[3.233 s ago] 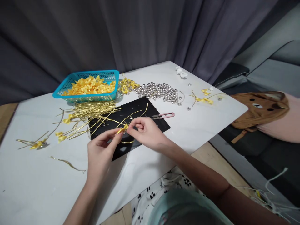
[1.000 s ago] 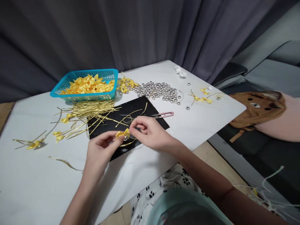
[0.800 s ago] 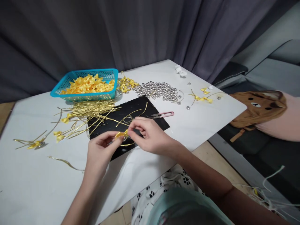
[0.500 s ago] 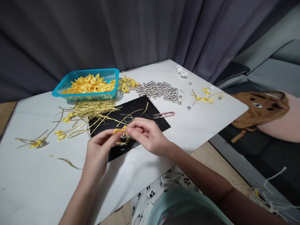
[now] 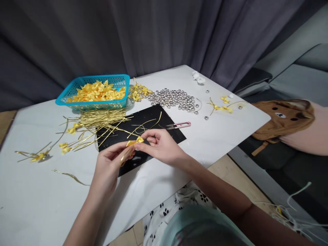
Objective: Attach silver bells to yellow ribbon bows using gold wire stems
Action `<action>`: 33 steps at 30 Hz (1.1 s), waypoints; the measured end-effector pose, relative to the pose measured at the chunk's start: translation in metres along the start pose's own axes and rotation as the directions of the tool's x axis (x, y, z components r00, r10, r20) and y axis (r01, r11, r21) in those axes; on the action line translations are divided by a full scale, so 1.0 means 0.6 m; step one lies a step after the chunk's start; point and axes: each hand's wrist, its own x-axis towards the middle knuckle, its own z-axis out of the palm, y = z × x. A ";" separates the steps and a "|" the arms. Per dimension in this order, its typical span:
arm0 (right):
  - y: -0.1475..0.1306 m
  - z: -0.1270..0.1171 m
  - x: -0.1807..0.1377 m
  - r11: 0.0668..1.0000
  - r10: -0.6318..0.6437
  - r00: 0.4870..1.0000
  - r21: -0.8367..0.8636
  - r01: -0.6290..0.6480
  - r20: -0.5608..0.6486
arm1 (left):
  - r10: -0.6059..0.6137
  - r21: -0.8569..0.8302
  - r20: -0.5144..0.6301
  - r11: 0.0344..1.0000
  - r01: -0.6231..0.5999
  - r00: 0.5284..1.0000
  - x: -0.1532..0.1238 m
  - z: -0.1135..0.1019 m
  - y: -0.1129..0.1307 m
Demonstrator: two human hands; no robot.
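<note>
Between my two hands is a small yellow ribbon bow (image 5: 139, 139), held over the black mat (image 5: 164, 118). My left hand (image 5: 112, 159) pinches the bow's left side, and a gold cord (image 5: 123, 158) loops down over its thumb. On the other side my right hand (image 5: 164, 147) is closed, thumb and index finger together at the bow's right end. A silver bead under the bow is mostly covered by the fingers. Pink-handled thread snips (image 5: 183, 125) lie on the mat's right edge, beyond my right hand. Loose gold cord pieces lie on the mat.
A blue basket (image 5: 59, 100) of yellow bows stands at the back left, with a pile of gold cords (image 5: 102, 118) before it. Many silver beads (image 5: 176, 97) spread across the back of the white table (image 5: 38, 201). Bows with cords lie left and right.
The gold cord now loops over my left thumb instead of hanging below the bow. My right thumb has shifted in against the bow, and the silver bead is more covered.
</note>
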 end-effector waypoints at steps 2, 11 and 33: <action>-0.002 -0.001 0.000 1.000 0.004 1.000 -0.016 -0.004 -0.025 | -0.001 0.001 0.026 1.000 0.001 1.000 -0.002 -0.001 0.002; -0.008 -0.011 0.000 0.998 0.013 1.000 0.064 -0.012 -0.015 | -0.042 0.091 -0.027 0.995 0.045 0.999 0.001 -0.002 0.003; 0.002 0.019 -0.006 0.988 -0.137 0.981 -0.089 0.126 -0.140 | 0.015 0.000 -0.043 1.000 -0.015 0.999 -0.002 0.003 0.000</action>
